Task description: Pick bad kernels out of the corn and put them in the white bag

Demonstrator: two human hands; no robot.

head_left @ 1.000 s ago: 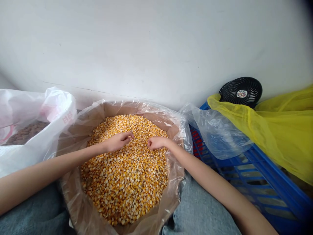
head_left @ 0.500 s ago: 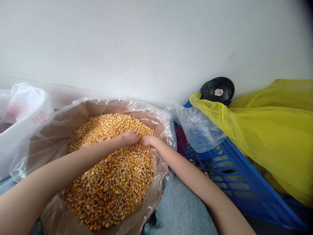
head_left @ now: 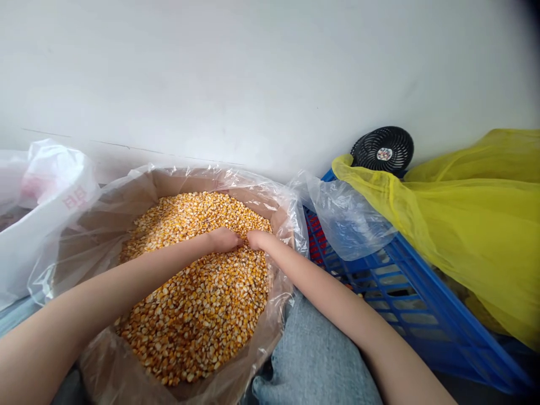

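Loose yellow corn kernels fill a cardboard box lined with a clear plastic bag. My left hand is low over the kernels right of the middle, its fingers curled and closed. Facing it, my right hand is also closed, with the fingertips turned down at the corn. The two hands are close together, a small gap between them. Whatever the fingers hold, if anything, is hidden or too small to make out.
A blue plastic crate stands at the right, partly covered by yellow mesh. A black fan is behind it by the white wall. A white plastic bag sits at the left. My jean-covered knee is beside the box.
The view has shifted slightly, so the box and crate appear a little further right. Both hands stay close together over the kernels, nearly unchanged in pose.
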